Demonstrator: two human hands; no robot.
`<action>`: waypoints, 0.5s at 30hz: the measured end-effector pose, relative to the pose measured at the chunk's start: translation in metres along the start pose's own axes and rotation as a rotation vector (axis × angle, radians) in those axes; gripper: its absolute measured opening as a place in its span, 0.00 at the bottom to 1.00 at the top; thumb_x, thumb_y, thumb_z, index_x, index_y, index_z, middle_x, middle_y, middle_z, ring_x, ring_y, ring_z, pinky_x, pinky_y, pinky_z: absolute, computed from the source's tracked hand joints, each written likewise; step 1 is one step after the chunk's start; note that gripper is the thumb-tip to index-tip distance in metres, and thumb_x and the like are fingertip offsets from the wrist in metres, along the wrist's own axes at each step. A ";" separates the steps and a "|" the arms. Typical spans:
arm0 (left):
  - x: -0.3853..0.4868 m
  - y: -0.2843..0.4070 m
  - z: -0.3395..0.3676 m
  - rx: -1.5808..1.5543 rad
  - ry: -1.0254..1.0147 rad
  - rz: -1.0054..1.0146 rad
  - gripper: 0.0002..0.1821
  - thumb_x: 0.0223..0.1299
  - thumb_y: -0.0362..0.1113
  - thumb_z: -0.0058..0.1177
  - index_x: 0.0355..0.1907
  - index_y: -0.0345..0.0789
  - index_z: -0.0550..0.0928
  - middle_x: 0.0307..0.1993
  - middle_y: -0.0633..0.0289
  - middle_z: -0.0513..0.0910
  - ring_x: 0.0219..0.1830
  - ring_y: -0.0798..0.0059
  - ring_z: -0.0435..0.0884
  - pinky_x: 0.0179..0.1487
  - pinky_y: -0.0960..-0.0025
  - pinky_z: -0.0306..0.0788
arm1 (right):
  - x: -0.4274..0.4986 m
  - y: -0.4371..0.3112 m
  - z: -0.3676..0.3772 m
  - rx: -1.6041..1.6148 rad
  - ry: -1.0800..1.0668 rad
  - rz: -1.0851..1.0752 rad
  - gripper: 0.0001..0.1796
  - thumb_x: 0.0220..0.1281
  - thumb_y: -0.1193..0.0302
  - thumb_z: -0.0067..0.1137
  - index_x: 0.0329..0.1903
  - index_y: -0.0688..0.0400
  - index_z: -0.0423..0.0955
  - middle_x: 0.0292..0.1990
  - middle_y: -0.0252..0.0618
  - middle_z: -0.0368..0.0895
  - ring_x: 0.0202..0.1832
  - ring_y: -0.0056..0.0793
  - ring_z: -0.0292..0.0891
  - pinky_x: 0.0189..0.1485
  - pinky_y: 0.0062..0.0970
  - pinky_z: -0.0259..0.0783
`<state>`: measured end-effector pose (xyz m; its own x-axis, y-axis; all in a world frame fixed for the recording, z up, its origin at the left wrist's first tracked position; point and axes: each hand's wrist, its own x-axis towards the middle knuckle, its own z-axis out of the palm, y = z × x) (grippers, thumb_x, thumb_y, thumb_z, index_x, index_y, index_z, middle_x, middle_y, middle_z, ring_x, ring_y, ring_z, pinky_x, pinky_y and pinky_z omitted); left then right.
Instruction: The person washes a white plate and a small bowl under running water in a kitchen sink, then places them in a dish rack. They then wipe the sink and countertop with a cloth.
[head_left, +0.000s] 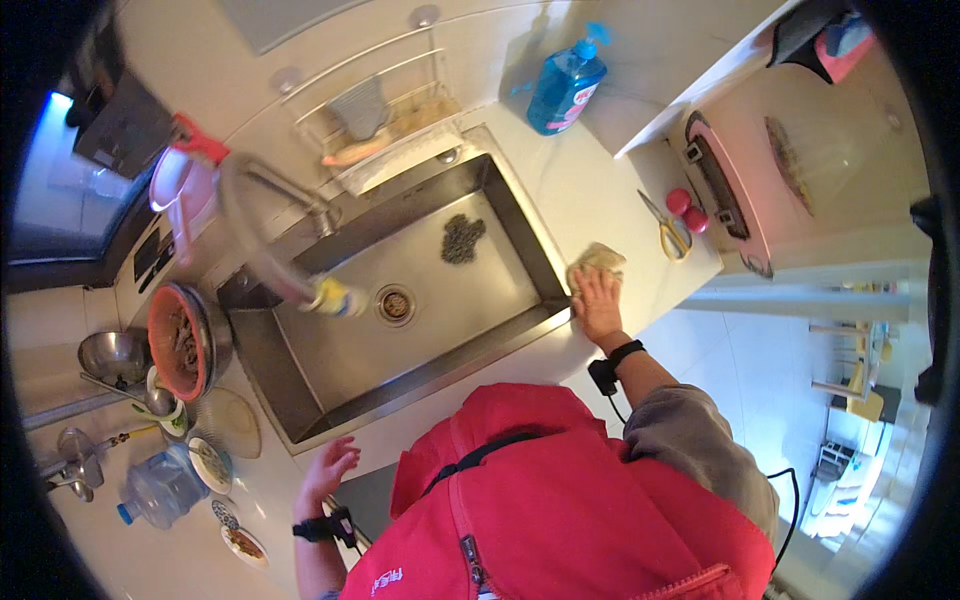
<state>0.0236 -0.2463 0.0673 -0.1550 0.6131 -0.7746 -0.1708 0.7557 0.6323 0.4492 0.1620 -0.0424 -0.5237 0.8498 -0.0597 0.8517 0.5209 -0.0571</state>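
Observation:
My right hand (598, 304) lies on a beige cloth (609, 259) on the counter (536, 180) just right of the sink. Its fingers are spread over the cloth's near part. Near the sink's front left corner, my left hand (335, 465) hangs with fingers loosely curled and holds nothing. The stainless steel sink (360, 360) has a drain strainer (395, 305) in its floor, and a dark scouring pad (462, 238) lies at its far right. A faucet (324, 217) stands at the back rim, and a flexible hose (255, 240) with a yellow end arches over the basin.
Scissors (671, 236) and two red round things (688, 211) lie at right; a blue soap pump bottle (564, 90) stands behind. Left are a red colander (174, 341) in a metal bowl, a glass lid (229, 424), a water jug (163, 486) and plates of food (210, 465). A wire rack (375, 112) hangs behind the sink.

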 end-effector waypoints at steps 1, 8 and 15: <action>0.018 0.038 0.024 0.073 -0.091 0.047 0.21 0.65 0.35 0.52 0.59 0.32 0.69 0.46 0.58 0.80 0.46 0.75 0.78 0.51 0.71 0.73 | 0.020 0.009 -0.001 0.043 0.010 -0.098 0.32 0.63 0.58 0.47 0.70 0.45 0.53 0.66 0.46 0.57 0.70 0.50 0.47 0.68 0.58 0.42; 0.192 0.271 0.203 0.660 0.035 0.582 0.29 0.56 0.35 0.58 0.60 0.30 0.68 0.56 0.49 0.73 0.58 0.62 0.73 0.60 0.64 0.67 | 0.151 0.041 -0.021 0.171 0.116 -0.346 0.30 0.65 0.58 0.45 0.69 0.43 0.56 0.67 0.43 0.59 0.70 0.46 0.47 0.68 0.54 0.45; 0.304 0.477 0.286 0.747 0.494 1.151 0.50 0.44 0.43 0.68 0.67 0.30 0.56 0.59 0.42 0.68 0.63 0.50 0.64 0.66 0.58 0.59 | 0.018 0.105 -0.031 0.122 -0.124 -0.305 0.29 0.63 0.57 0.47 0.67 0.44 0.60 0.66 0.41 0.59 0.70 0.45 0.48 0.69 0.54 0.44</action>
<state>0.1736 0.3659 0.1299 -0.1926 0.9257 0.3256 0.7872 -0.0524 0.6145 0.5299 0.2340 -0.0191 -0.7584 0.6362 -0.1417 0.6510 0.7296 -0.2093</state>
